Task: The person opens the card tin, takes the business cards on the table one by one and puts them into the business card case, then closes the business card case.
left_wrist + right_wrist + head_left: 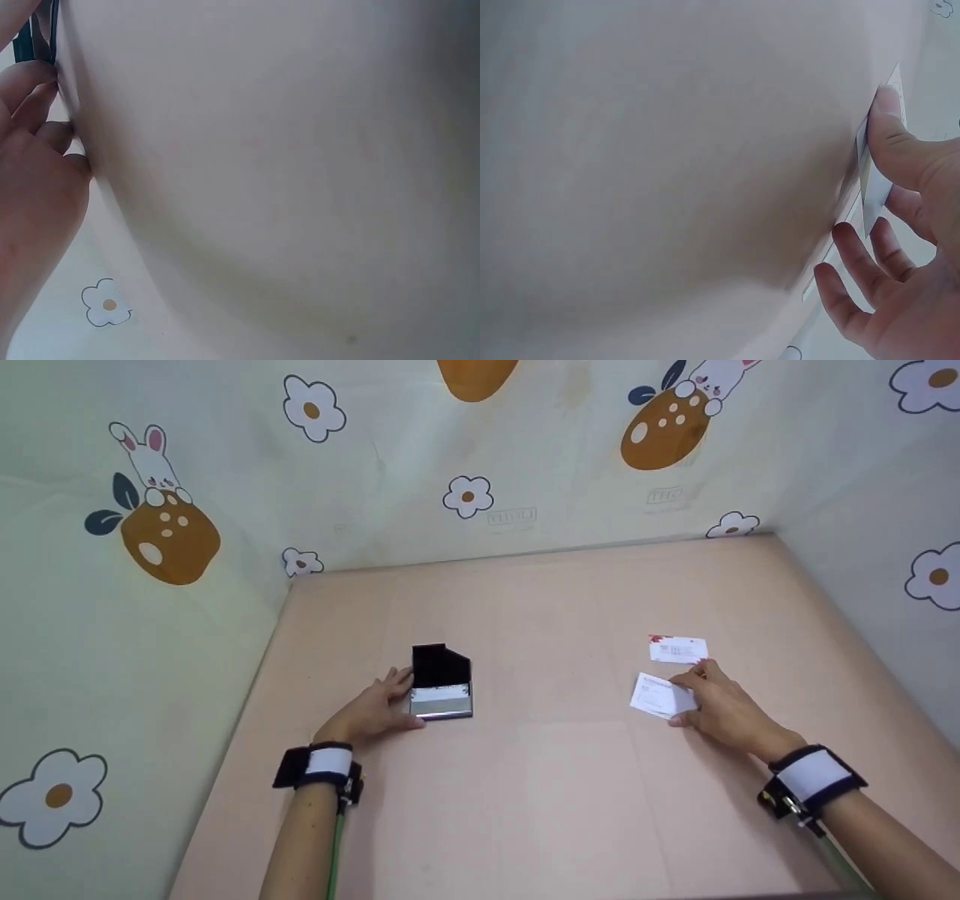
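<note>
Picking up looks like the step: right hand (pixel 724 706) pinches the white card (pixel 651 696), just this side of the red-cornered card (pixel 679 651); left hand (pixel 369 711) grips the case (pixel 441 669), lid up, well apart. Next move likely needs a firm, level pinch.

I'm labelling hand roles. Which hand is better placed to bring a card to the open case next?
Probably the right hand: its thumb and fingers pinch a white card, with another card lying just beyond. The left hand touches the open case, so it seems better placed to steady it.
</note>
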Available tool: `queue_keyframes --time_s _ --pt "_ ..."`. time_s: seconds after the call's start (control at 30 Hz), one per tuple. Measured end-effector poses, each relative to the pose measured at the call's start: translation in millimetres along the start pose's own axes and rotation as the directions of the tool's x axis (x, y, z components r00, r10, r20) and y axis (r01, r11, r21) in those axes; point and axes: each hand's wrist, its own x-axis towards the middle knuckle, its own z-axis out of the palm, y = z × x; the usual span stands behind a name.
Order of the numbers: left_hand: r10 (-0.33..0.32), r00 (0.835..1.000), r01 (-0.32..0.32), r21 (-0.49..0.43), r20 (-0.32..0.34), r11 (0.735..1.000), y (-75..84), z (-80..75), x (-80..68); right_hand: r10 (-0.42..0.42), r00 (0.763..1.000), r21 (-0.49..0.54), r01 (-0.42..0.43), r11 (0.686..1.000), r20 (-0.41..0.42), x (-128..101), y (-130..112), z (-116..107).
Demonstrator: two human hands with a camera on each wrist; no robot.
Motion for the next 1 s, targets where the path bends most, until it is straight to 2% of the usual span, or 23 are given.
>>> queue_keyframes --time_s 0.17,0.3,0.4,0.53,0.73,0.87,1.0 --pt "0.016 1.000 -0.016 0.007 0.003 1.000 -1.2 -0.6 0.1 0.009 0.999 0.000 -0.009 1.000 0.039 -2.0 -2.7 0.0" --pt "0.012 1.000 -0.012 0.002 0.000 1.000 -1.5 -0.2 -0.5 -0.023 0.998 -0.002 0.023 1.000 0.055 -4.9 -2.8 -0.9" --pt "0.006 1.000 -0.006 0.002 0.002 1.000 -1.7 0.1 -0.7 -0.070 0.997 -0.032 0.071 0.997 0.024 -8.1 -2.3 -1.8" --pt "0.007 1.000 -0.007 0.005 0.002 1.000 -1.2 -0.2 0.6 -0.131 0.991 -0.130 0.126 0.983 -0.031 -11.3 -2.2 -1.2" --pt "0.001 1.000 -0.001 -0.006 0.005 1.000 -0.5 -0.9 1.6 -0.230 0.970 -0.301 0.197 0.933 -0.079 -12.0 -3.2 0.7" --pt "0.009 1.000 -0.009 -0.004 0.007 1.000 0.3 -0.9 -0.3 -0.267 0.960 -0.320 0.226 0.920 -0.090 -12.4 -4.7 1.5" --pt "0.021 1.000 -0.021 -0.002 0.004 1.000 0.7 0.0 -1.2 -0.282 0.955 -0.285 0.246 0.926 -0.093 -13.9 -5.1 2.1"
